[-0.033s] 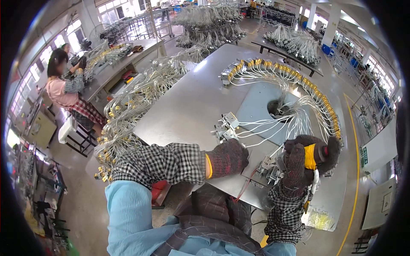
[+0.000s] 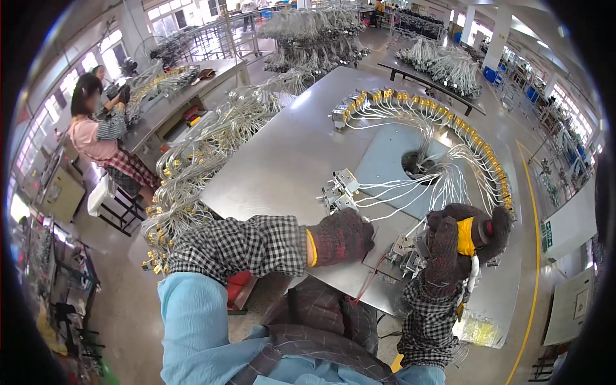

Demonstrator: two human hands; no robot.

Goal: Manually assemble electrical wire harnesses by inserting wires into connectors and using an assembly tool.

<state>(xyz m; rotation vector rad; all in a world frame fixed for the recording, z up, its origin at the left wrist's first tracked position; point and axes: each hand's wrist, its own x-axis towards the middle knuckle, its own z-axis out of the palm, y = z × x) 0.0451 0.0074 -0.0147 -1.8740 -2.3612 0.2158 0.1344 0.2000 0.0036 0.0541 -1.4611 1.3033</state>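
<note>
My left hand (image 2: 343, 239), in a dark knitted glove, is closed at the table's near side. A white wire (image 2: 390, 216) runs into its curled fingers; whatever sits at the wire's end is hidden. Just beyond it are small metal fixture blocks (image 2: 340, 190) with wires leading out. My right hand (image 2: 443, 247), gloved too, wraps round a dark cylindrical hand tool with a yellow band (image 2: 466, 236). The tool's working end is hidden. Beside that hand lie more metal blocks (image 2: 403, 247). White wires (image 2: 449, 176) fan out from a round hole (image 2: 417, 165) toward a curved row of yellow-brass connectors (image 2: 471, 135).
The steel table (image 2: 282, 167) fills the middle. Bundled wire harnesses (image 2: 205, 147) hang along its left edge. A clear bag (image 2: 480, 328) lies at the near right corner. A co-worker (image 2: 102, 131) stands at a bench on the left; harness racks (image 2: 314, 38) stand behind.
</note>
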